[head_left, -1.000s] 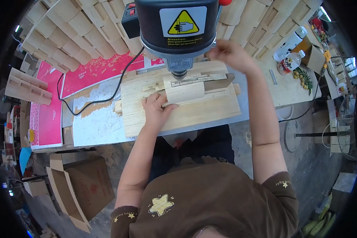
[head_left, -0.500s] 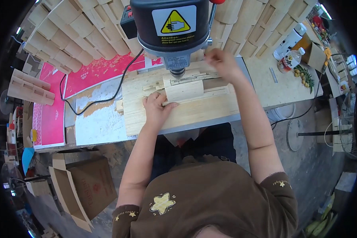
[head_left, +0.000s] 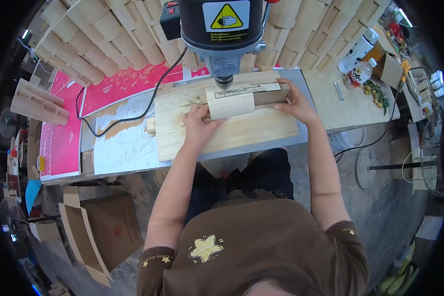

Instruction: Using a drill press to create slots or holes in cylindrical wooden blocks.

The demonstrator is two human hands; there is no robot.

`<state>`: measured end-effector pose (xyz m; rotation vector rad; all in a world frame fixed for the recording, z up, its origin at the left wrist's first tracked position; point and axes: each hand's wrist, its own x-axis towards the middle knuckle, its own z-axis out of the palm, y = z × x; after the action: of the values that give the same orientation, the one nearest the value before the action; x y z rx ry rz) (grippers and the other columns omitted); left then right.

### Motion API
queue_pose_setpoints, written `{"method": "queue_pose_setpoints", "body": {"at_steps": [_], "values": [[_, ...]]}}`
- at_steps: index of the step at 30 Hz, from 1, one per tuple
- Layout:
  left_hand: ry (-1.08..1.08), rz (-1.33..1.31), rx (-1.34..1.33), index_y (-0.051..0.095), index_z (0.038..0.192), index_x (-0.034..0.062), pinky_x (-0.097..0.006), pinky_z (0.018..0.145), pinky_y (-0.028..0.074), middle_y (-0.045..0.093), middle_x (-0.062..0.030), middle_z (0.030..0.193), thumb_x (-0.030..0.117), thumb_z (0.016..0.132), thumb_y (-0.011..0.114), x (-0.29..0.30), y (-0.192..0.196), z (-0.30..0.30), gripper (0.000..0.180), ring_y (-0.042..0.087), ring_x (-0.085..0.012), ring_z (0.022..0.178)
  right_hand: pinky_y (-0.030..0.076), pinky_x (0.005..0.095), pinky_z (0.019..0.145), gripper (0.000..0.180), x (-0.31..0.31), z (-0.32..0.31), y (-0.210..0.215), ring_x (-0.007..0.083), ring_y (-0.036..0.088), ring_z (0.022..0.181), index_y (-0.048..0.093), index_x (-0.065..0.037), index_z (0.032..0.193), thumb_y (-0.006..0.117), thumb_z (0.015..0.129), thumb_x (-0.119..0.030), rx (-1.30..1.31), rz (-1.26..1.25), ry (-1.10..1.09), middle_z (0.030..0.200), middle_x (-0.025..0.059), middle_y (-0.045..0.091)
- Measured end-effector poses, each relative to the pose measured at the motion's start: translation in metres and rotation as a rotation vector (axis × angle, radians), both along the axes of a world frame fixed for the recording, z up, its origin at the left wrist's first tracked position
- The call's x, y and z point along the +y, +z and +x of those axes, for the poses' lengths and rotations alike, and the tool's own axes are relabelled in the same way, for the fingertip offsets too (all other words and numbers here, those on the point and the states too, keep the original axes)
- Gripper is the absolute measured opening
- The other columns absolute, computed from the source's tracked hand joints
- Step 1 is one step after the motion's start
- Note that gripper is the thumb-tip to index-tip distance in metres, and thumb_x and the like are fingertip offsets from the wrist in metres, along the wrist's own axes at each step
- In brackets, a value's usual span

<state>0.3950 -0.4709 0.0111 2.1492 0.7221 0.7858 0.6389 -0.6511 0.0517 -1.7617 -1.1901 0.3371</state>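
Drill press (head_left: 222, 29) top cut off; its bit tip seemingly hidden behind the curved wood piece (head_left: 230, 104)

Pale matt wooden board (head_left: 241, 133), glossy black drill press (head_left: 222, 22)

Brown short-sleeved shirt — yellow star print, dark trousers.

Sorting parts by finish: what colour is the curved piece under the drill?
Pale, unfinished wood, light tan: the curved piece, seen in the head view, by the left hand.
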Motion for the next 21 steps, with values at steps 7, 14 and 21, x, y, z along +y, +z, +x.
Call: {"method": "queue_pose_setpoints", "body": {"at_steps": [7,14,21], "values": [[-0.144,-0.070,-0.188,0.067,0.082,0.0068,-0.028,0.063,0.042,0.056,-0.0001,0.078,0.008,0.059,0.078,-0.009,0.044,-0.081,0.026,0.054,-0.0124,0.073,0.046,0.0254,0.072,0.037,-0.040,-0.008,-0.010,0.0109,0.056,0.082,0.052,-0.005,0.109,0.069,0.076,-0.006,0.411,-0.014,0.041,0.092,0.0036,0.060],[0.246,-0.904,-0.235,0.060,0.073,-0.0006,-0.020,0.042,0.032,0.055,-0.0013,0.059,0.030,0.080,0.067,-0.008,0.092,-0.124,0.032,0.046,-0.0048,0.046,0.045,0.0240,0.073,0.030,-0.063,-0.027,-0.020,0.0091,0.056,0.084,0.054,-0.007,0.104,0.065,0.077,-0.001,0.579,0.086,0.091,0.096,0.0012,0.060],[0.268,-0.987,-0.085,0.059,0.067,0.0025,-0.021,0.039,0.028,0.051,0.0000,0.054,0.036,0.077,0.069,-0.016,0.073,-0.100,0.036,0.040,-0.0056,0.042,0.045,0.0220,0.071,0.029,-0.043,-0.032,-0.020,0.0069,0.055,0.082,0.053,-0.006,0.104,0.065,0.078,0.001,0.587,0.056,0.117,0.096,0.0003,0.059]]}}
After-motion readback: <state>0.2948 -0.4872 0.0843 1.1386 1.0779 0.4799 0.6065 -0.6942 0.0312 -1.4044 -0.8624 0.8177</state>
